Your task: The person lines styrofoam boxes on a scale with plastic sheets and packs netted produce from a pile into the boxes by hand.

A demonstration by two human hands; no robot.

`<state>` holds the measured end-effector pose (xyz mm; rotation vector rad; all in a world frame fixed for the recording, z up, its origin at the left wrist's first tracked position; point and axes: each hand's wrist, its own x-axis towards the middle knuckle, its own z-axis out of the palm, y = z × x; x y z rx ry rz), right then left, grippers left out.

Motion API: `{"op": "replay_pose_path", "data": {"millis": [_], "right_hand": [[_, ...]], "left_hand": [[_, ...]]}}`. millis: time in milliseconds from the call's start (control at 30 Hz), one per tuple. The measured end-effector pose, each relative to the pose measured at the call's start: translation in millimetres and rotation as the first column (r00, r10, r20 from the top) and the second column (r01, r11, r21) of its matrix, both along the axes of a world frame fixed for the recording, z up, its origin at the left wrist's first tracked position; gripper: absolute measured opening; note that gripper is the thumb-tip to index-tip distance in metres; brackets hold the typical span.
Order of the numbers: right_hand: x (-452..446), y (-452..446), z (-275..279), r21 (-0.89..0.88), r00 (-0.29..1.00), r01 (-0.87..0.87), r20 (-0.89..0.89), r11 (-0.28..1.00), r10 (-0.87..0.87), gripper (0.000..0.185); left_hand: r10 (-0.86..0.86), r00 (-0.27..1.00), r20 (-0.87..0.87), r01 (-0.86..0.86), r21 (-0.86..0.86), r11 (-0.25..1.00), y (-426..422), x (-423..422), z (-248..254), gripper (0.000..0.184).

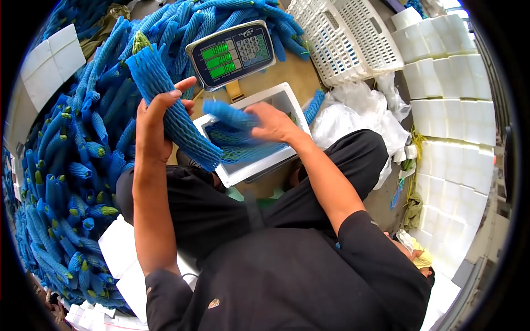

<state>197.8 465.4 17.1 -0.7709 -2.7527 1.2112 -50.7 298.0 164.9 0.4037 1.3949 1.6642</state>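
Observation:
My left hand (154,118) is closed around a long green vegetable in a blue foam net sleeve (185,124); its bumpy green tip pokes out at the top. Over the white foam box (237,175), my right hand (274,122) grips another blue net-sleeved piece (229,115), smeared by motion; whether a vegetable is inside I cannot tell. More blue netting (254,153) lies within the box. Just behind the box stands a weighing scale's display (230,54) with lit green digits.
A large heap of blue-sleeved vegetables (72,182) spreads along the left and back. White plastic crates (345,41) and crumpled clear plastic (353,113) are at right. Stacked white foam boxes (450,116) line the far right, with another person (420,256) near them.

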Motion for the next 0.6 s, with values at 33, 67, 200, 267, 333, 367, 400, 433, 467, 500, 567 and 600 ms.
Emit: {"op": "replay_pose_path", "data": {"millis": [33, 67, 200, 267, 333, 367, 400, 433, 467, 500, 567, 600], "right_hand": [[2, 2, -17, 0.128, 0.995, -0.084, 0.063, 0.988, 0.077, 0.049], [3, 6, -33, 0.230, 0.995, -0.098, 0.031, 0.968, 0.093, 0.047], [3, 6, -75, 0.507, 0.997, -0.066, 0.007, 0.860, 0.073, 0.039], [4, 5, -95, 0.612, 0.999, -0.003, -0.029, 0.791, 0.027, 0.037], [0, -2, -91, 0.646, 0.999, 0.053, -0.038, 0.762, -0.037, 0.033], [-1, -6, -88, 0.628, 0.997, 0.065, -0.005, 0.775, -0.079, 0.034], [-2, -8, -89, 0.611, 0.992, 0.078, 0.029, 0.788, -0.121, 0.035], [-2, -9, -97, 0.551, 0.989, 0.094, 0.046, 0.829, -0.143, 0.036], [-3, -9, -106, 0.490, 0.984, 0.116, 0.064, 0.864, -0.169, 0.037], [-6, -7, -110, 0.429, 0.978, 0.143, 0.079, 0.892, -0.195, 0.038], [-6, -3, -117, 0.357, 0.978, 0.151, 0.081, 0.922, -0.192, 0.039], [-4, -1, -117, 0.323, 0.978, 0.157, 0.083, 0.933, -0.194, 0.040]], "left_hand": [[-0.004, 1.000, -0.005, 0.004, 0.000, 1.000, 0, 0, 0, 0.037], [-0.009, 1.000, -0.009, 0.009, -0.002, 1.000, 0, 0, -1, 0.037], [-0.026, 0.999, -0.044, 0.025, -0.022, 0.999, 3, 3, -5, 0.037], [-0.025, 0.998, -0.060, 0.022, -0.046, 0.999, 4, 5, -7, 0.034], [-0.035, 0.998, -0.055, 0.032, -0.067, 0.997, 5, 6, -10, 0.033], [-0.050, 0.998, -0.042, 0.047, -0.074, 0.996, 6, 6, -12, 0.034], [-0.065, 0.997, -0.029, 0.063, -0.082, 0.995, 7, 7, -13, 0.036], [-0.077, 0.997, 0.014, 0.078, -0.094, 0.993, 9, 10, -13, 0.037], [-0.077, 0.997, 0.015, 0.078, -0.098, 0.992, 13, 14, -15, 0.037], [-0.080, 0.997, 0.014, 0.081, -0.100, 0.992, 19, 18, -18, 0.037], [-0.094, 0.995, 0.029, 0.097, -0.138, 0.986, 26, 28, -22, 0.039], [-0.084, 0.996, 0.034, 0.087, -0.135, 0.987, 30, 34, -26, 0.039]]}}
